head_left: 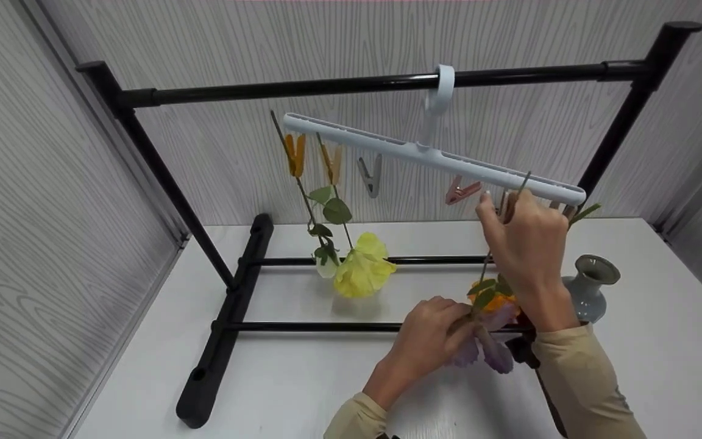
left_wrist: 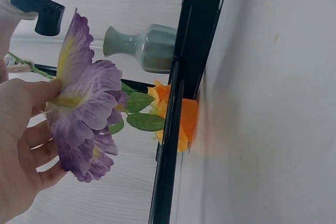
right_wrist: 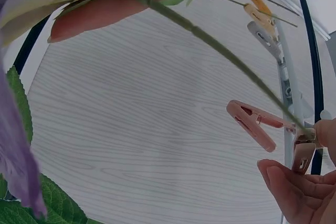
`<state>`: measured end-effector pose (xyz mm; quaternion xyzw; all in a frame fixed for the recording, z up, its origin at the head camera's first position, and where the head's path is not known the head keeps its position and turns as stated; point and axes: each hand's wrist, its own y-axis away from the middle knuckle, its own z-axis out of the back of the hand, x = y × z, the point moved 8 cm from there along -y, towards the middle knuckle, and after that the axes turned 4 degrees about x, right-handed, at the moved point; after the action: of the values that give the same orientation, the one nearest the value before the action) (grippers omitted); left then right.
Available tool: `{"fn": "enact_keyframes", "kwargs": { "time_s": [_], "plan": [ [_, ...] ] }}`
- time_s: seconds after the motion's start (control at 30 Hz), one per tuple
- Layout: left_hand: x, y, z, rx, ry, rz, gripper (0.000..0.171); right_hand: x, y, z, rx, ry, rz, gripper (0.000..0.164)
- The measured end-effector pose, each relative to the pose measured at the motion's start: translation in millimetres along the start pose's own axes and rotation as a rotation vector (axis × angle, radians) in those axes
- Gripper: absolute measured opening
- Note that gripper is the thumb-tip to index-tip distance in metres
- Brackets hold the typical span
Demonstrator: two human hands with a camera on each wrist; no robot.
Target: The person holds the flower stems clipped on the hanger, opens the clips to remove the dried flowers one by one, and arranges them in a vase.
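Observation:
A white clip hanger (head_left: 357,139) hangs tilted from the black rail, its right end lower. At that right end my right hand (head_left: 528,244) pinches a beige-pink clip (right_wrist: 303,156), with the tip of a green stem (right_wrist: 226,53) at the clip. Lower down, my left hand (head_left: 430,335) holds this stem just behind the bloom of a purple artificial flower (left_wrist: 86,103), which points downward. A pink clip (right_wrist: 254,124) beside the right hand holds nothing. An orange flower (left_wrist: 189,121) with green leaves hangs behind the purple one; its upper stem is partly hidden by my right hand.
Two clips on the left, one orange (head_left: 295,157) and one light orange (head_left: 331,166), hold stems, including a yellow flower (head_left: 363,268). Next to them is a grey clip (head_left: 372,177). A grey-green vase (head_left: 588,299) stands at right. The black rack's lower bars (head_left: 326,327) cross the white table.

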<state>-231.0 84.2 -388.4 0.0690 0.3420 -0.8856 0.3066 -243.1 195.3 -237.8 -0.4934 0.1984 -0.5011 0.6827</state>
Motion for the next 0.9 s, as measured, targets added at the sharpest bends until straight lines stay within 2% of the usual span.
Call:
{"fn": "enact_keyframes", "kwargs": {
  "time_s": [0.17, 0.27, 0.37, 0.5, 0.7, 0.77, 0.9],
  "plan": [
    [2.8, -0.5, 3.3, 0.018, 0.024, 0.007, 0.018, -8, 0, -4, 0.041, -0.085, -0.090, 0.036],
    [7.8, 0.5, 7.9, -0.007, 0.000, 0.020, 0.015, -18, 3, -8, 0.098, -0.168, -0.195, 0.031],
    [14.5, 2.0, 15.0, -0.046, -0.037, 0.038, 0.014, -29, 9, -11, 0.163, -0.302, -0.317, 0.032],
    [27.6, 3.4, 30.0, -0.129, -0.032, 0.083, 0.012, -37, 22, -14, 0.249, -0.527, -0.460, 0.032],
    [48.5, 8.0, 59.3, -0.278, 0.007, 0.176, 0.017, -42, 44, -14, 0.375, -0.741, -0.581, 0.028],
    [52.7, 10.2, 67.5, -0.321, -0.011, 0.194, 0.017, -43, 49, -13, 0.377, -0.814, -0.607, 0.024],
    [57.6, 14.3, 78.9, -0.381, -0.055, 0.205, 0.014, -43, 57, -7, 0.314, -0.911, -0.630, 0.015]
  ]
}}
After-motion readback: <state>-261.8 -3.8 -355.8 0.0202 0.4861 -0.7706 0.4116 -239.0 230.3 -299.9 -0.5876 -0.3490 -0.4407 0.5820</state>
